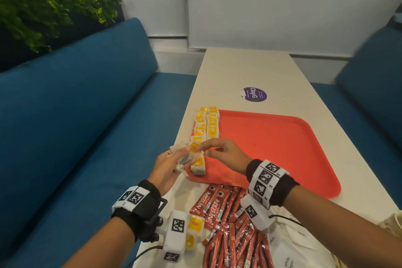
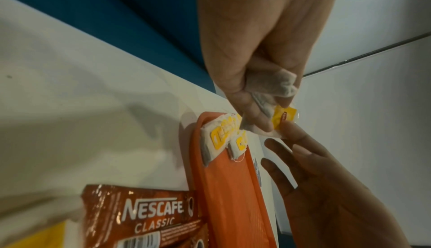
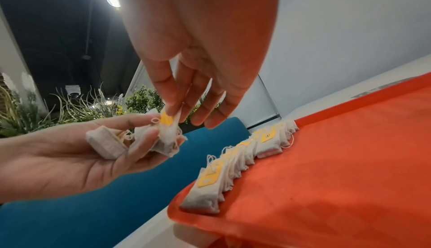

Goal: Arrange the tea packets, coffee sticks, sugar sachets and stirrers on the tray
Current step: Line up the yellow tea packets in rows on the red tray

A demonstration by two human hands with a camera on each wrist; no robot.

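Coffee sticks [image 1: 228, 222] lie nearest, off the tray [image 1: 282, 148]. Above its left edge, the left hand [image 1: 171, 167] cups several tea bags [image 3: 130, 139]; the right hand [image 1: 224, 154] pinches one by its yellow tag [image 1: 194, 147]. Light, soft and floppy, they are probably best held by the paper body, since strings tangle.

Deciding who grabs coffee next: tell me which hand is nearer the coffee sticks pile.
Left. The left hand holds tea bags just beyond the coffee sticks; the right hand is farther, over the red tray.
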